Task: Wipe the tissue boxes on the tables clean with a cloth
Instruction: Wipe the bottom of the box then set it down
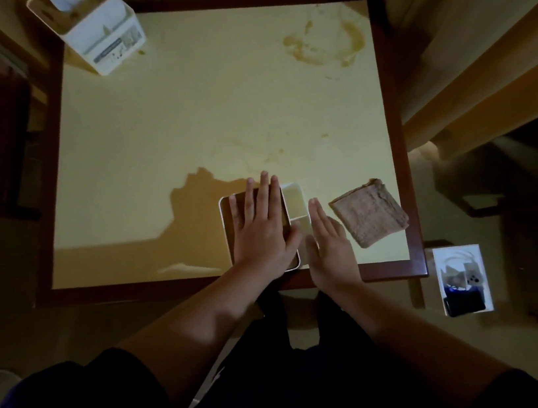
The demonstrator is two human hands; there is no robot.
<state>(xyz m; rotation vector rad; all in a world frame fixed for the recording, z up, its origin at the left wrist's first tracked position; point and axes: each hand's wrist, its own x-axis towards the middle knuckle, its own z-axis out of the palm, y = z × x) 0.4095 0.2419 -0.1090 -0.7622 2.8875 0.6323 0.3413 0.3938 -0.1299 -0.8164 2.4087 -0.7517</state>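
Both hands are flat with fingers straight: the left hand [260,225] presses down on the brown lid of the near tissue box [229,230], while the right hand [330,247] stands edge-on against that box's white side. Just right of the right hand lies the folded brown cloth [369,212] on the table [181,129]. Far ahead of the left hand, a second tissue box [98,30] stands at the table's corner.

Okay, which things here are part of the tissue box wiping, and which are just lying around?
Job: near tissue box under the left hand; right hand beside it; folded cloth; far tissue box.
Lying about: white container off the table; brown spill.
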